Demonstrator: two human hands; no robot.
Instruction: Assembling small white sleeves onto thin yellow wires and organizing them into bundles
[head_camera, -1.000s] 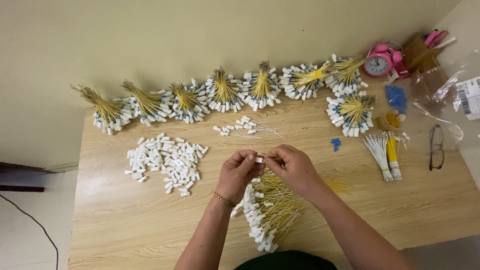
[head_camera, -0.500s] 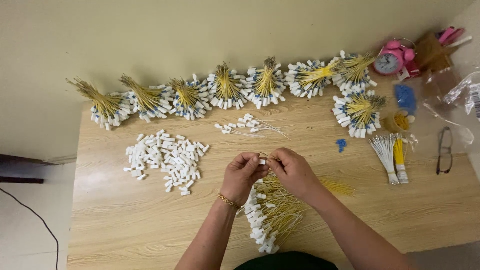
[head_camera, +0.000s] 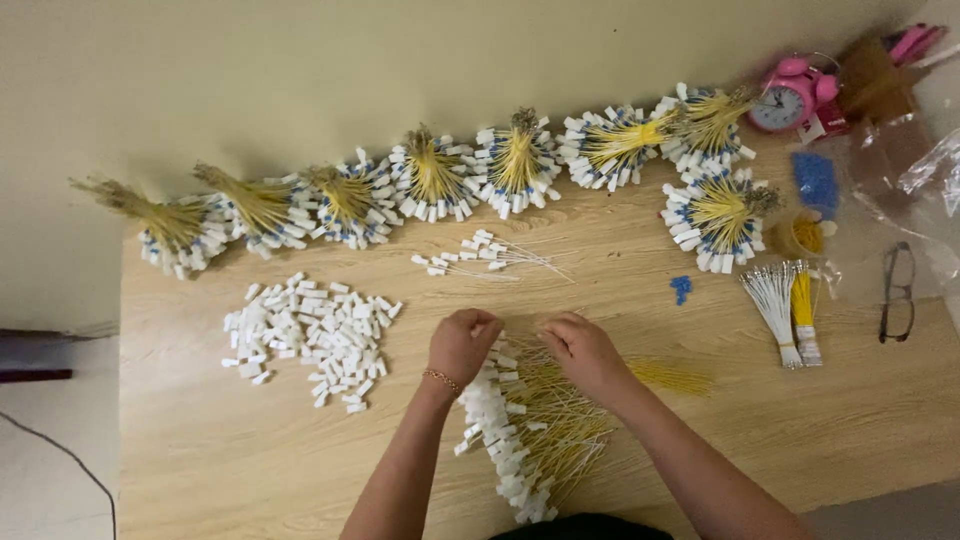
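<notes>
Hands meet over a loose pile of yellow ties with white tags (head_camera: 530, 425) on the wooden table (head_camera: 200, 460). Left hand (head_camera: 462, 343) is curled, fingertips pressed together at the pile's upper end; what it pinches is hidden. Right hand (head_camera: 583, 352) lies just beside it, fingers bent down onto the yellow strands; whether it grips one cannot be told. The pile lies directly beneath and toward the person from both hands, its long axis running from the hands down toward the near table edge, white tags on the left side, yellow tails fanning right. Both hands are about equally near. Loose white tags (head_camera: 310, 335) lie well left of the left hand. Finished bundles (head_camera: 430, 180) line the far edge.
</notes>
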